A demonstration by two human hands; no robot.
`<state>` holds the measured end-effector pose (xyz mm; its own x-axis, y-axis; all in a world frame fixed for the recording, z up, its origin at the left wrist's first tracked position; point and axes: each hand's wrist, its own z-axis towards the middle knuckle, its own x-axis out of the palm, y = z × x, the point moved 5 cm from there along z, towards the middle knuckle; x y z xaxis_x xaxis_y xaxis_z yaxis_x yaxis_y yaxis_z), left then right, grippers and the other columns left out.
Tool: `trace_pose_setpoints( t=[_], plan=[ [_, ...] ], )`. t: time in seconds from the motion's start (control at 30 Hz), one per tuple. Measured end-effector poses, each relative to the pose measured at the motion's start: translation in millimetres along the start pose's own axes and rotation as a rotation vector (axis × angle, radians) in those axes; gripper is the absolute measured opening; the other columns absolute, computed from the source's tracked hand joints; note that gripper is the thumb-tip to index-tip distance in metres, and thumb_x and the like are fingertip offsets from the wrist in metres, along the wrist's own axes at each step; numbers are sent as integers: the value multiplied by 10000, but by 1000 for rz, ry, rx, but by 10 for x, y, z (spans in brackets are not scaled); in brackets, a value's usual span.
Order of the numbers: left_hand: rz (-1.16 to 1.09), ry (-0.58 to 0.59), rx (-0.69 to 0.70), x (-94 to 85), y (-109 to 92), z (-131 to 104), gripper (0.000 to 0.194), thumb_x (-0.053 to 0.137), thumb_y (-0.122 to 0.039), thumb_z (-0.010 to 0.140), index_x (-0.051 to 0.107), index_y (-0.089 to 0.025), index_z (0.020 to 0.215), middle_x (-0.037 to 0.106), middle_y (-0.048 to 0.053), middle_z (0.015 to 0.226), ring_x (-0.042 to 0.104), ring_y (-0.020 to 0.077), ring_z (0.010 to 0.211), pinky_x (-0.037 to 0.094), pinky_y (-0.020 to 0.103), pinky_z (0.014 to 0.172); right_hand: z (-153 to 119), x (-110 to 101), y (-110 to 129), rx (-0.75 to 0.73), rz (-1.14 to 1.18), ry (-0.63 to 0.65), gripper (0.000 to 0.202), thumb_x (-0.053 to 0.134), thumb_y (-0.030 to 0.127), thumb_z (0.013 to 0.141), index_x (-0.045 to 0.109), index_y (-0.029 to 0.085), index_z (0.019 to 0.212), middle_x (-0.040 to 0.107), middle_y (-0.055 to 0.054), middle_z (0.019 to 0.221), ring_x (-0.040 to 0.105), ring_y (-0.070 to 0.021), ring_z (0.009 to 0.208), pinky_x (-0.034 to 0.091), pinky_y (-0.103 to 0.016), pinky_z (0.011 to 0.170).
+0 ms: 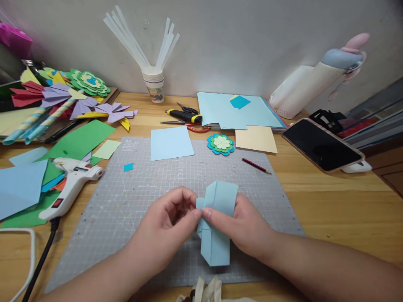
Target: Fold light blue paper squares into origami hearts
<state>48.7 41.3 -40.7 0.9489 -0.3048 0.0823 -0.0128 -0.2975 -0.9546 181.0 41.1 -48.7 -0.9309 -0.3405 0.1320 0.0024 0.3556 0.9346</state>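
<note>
- The folded blue piece (217,222) is thin matt paper with crisp creases.
- The cutting mat (138,201) looks like dull grey plastic, scratched and scuffed, printed with a grid.
- The desk (330,209) is smooth, light wood with visible grain.
- The glue gun (71,184) near the desk's left edge is white, slightly shiny plastic.
- The phone (321,144) shows a glossy black screen.

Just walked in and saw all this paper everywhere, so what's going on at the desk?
A person is folding a light blue paper piece over a grey cutting mat. The left hand and right hand both pinch it at a fold near its middle. A glue gun lies at the mat's left edge, scissors and a paper flower sit farther back, and a phone rests to the right.
</note>
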Motion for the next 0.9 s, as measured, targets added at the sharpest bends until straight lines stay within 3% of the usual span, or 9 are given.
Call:
trace_pose_setpoints(
  t=[0.3,0.5,0.67,0.9],
  plan=[
    [-71,-45,-93,-64,2,32,164,676,-332,745,629,-175,740,517,-47,594,413,89,566,317,218,537,19,-22,-21,76,63,9,217,650,368,779,580,165,752,589,20,652,543,-96,572,459,-201,519],
    [-239,24,-208,-102,65,36,256,663,-408,784,669,-161,715,545,-22,592,411,89,569,293,228,542,14,-22,-21,116,25,-4,207,648,339,752,540,172,696,568,27,610,541,-98,541,469,-208,495],
    [-337,74,-325,-97,99,29,296,750,-412,725,614,-158,655,530,-33,591,393,82,573,288,217,549,1,-21,-35,84,-2,0,199,621,342,768,528,179,700,565,23,615,547,-109,549,479,-226,503],
    [-346,111,-359,-86,113,31,250,778,-363,709,628,-164,721,520,-46,594,376,69,568,275,202,541,11,-8,13,64,-26,-2,154,626,293,754,547,171,703,549,35,610,503,-86,541,445,-192,497]
  ],
)
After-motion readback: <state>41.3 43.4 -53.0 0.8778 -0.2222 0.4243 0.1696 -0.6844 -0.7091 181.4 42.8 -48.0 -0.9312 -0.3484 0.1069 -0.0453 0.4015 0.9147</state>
